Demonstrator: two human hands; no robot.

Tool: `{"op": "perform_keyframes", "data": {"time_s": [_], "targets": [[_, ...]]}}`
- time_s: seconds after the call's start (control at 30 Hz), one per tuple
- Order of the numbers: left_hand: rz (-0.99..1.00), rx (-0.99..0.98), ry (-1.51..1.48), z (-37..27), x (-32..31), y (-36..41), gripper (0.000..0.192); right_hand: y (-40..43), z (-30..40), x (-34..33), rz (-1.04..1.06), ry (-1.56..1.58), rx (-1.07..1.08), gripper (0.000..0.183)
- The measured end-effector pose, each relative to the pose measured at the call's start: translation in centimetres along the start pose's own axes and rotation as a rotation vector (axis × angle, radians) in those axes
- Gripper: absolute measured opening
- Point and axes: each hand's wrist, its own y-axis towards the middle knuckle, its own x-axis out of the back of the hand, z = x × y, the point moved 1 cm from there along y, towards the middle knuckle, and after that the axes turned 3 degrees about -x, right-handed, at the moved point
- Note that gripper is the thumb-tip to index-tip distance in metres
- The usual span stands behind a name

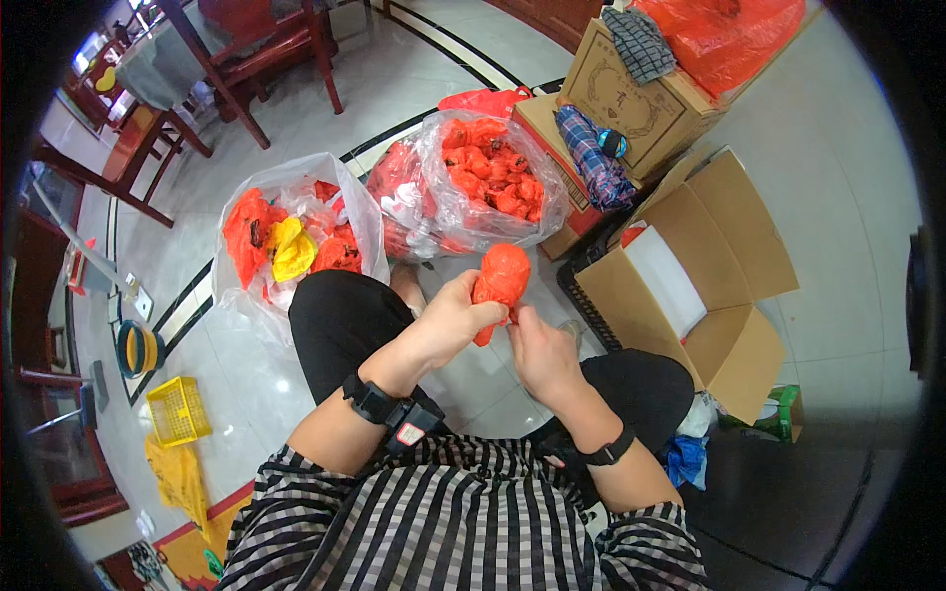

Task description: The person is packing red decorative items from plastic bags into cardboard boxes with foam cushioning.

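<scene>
A bunched red plastic bag (504, 275) stands up between my two hands, above my knees. My left hand (457, 318) is closed around its lower part, thumb across the front. The fingertips of my right hand (545, 354) pinch the bag's lower right edge. Beyond it, a large clear plastic bag (550, 210) holds many crumpled red bundles (491, 166). To its left, an open whitish plastic bag (369, 221) contains loose red and white bags and a yellow plastic bag (293, 249).
An open cardboard box (739, 244) with white foam (665, 281) stands at the right. Behind it are closed cartons (628, 103) with a folded plaid umbrella (595, 159). At the left are a yellow basket (179, 411) and wooden chairs (259, 66).
</scene>
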Motion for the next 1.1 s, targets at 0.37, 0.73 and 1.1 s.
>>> {"op": "perform_keyframes", "data": {"time_s": [0.37, 0.73, 1.1], "targets": [[-0.297, -0.581, 1.078, -0.2, -2.3, -0.3, 0.051, 0.7, 2.2, 2.8, -0.205, 0.455, 0.073, 0.015], [-0.160, -0.394, -0.077, -1.9, -2.2, -1.1, 0.049, 2.2, 2.3, 3.8, -0.351, 0.673, -0.042, 0.017], [-0.151, -0.212, -0.032, -1.7, -1.2, -0.9, 0.031, 2.7, 2.3, 4.2, -0.320, 0.435, 0.293, 0.014]]}}
